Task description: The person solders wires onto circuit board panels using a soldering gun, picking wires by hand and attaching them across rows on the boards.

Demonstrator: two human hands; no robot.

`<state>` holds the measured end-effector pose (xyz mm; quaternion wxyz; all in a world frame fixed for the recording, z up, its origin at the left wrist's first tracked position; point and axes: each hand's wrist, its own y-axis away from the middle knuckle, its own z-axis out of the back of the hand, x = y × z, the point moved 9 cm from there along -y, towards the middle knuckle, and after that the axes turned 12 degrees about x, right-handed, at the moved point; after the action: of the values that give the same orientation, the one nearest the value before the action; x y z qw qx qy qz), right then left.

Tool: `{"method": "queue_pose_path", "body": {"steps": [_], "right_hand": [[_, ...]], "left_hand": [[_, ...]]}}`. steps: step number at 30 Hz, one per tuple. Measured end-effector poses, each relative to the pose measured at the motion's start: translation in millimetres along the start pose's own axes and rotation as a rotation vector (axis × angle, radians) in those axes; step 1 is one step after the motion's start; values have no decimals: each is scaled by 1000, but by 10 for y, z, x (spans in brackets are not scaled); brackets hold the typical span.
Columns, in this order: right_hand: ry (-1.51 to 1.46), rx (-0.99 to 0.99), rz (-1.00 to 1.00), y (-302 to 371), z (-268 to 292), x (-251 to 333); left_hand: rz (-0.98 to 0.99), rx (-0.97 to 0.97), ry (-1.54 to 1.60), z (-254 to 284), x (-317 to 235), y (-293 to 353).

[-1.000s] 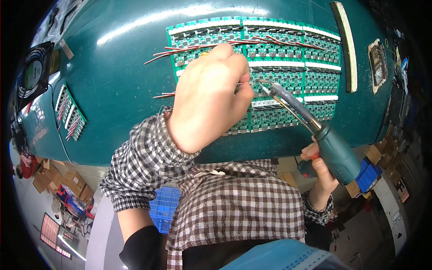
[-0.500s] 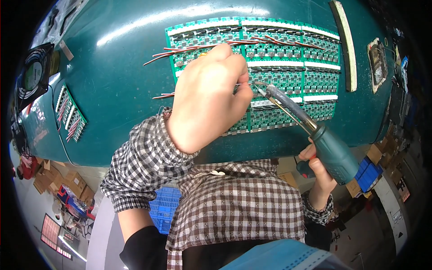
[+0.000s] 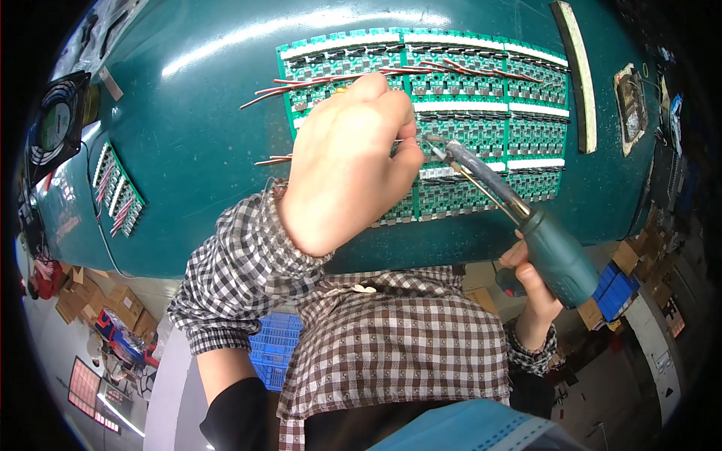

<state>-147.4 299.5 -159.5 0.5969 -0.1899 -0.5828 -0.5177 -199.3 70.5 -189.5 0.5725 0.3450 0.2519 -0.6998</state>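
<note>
My left hand (image 3: 350, 165) is closed in a pinch over a panel of green circuit boards (image 3: 534, 139). A thin wire tip shows at its fingertips, and red and white wire ends (image 3: 274, 160) stick out on the hand's other side. My right hand (image 3: 540, 297) grips a soldering iron (image 3: 560, 255) by its green handle. The iron's tip points up and left to the boards, close beside my left fingertips; whether it touches a joint is too small to tell. More red, white and black wires (image 3: 323, 80) lie across the upper rows of boards.
A green work surface (image 3: 203, 135) bears the boards. A smaller board piece with wires (image 3: 119, 189) and a black fan (image 3: 59, 128) are at the left. To the right lie a long pale strip (image 3: 577, 75) and a worn metal-edged holder (image 3: 630, 109).
Almost nothing differs. The soldering iron's handle has shifted very slightly, while my left hand holds its place over the boards.
</note>
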Motion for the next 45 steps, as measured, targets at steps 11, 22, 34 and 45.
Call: {"method": "queue_pose_path", "body": {"steps": [11, 22, 34, 45], "right_hand": [[-184, -49, 14, -9, 93, -18], [-244, -718, 446, 717, 1433, -15], [-80, -957, 338, 549, 1806, 14], [-320, -125, 141, 248, 526, -113]], "left_hand": [[13, 0, -11, 9, 14, -5], [137, 68, -19, -105, -104, 193], [77, 78, -142, -6, -230, 240], [-24, -7, -86, -39, -87, 100]]}}
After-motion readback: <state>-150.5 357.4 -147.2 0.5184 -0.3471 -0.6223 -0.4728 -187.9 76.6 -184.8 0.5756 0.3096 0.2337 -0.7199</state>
